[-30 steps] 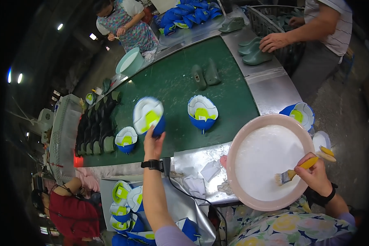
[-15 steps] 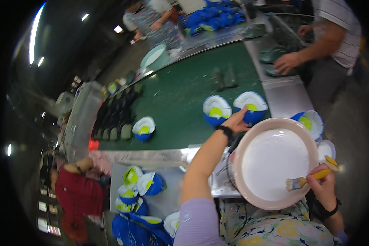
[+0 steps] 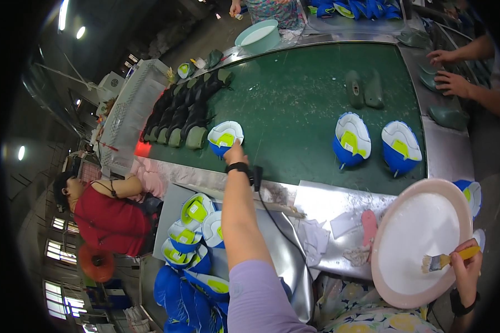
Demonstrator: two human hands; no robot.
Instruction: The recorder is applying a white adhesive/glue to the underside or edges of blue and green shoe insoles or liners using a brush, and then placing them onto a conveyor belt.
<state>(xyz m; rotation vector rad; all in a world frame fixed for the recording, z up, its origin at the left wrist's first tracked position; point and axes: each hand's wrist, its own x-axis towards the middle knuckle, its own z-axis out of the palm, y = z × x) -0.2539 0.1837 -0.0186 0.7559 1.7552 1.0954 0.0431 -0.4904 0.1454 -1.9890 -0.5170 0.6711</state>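
With my left arm stretched across the near edge of the green belt [image 3: 294, 127], my left hand [image 3: 234, 154] has its fingers on the near side of a blue shoe upper [image 3: 225, 136] with a white rim and a lime-green inside. My thumb shows at its edge; the other fingers are partly hidden. My right hand [image 3: 465, 266] grips the yellow handle of a flat brush [image 3: 440, 261]. Its pale bristles are over the white liquid in a pale pink basin [image 3: 379, 252]. Two more blue uppers, one [image 3: 351, 140] beside another [image 3: 401, 149], stand at the belt's right.
Rows of black shoes [image 3: 178, 114] and two dark green shoe lasts [image 3: 354, 89] lie on the belt. Several blue uppers [image 3: 186, 236] are piled at lower left. A person in red [image 3: 108, 216] sits at left; another's hands [image 3: 453, 83] work at right. A cable [image 3: 278, 225] crosses the bench.
My left hand has gone from the right-hand pair of uppers to the single upper at the left. The brush stays in my right hand at the basin. The view has shifted.
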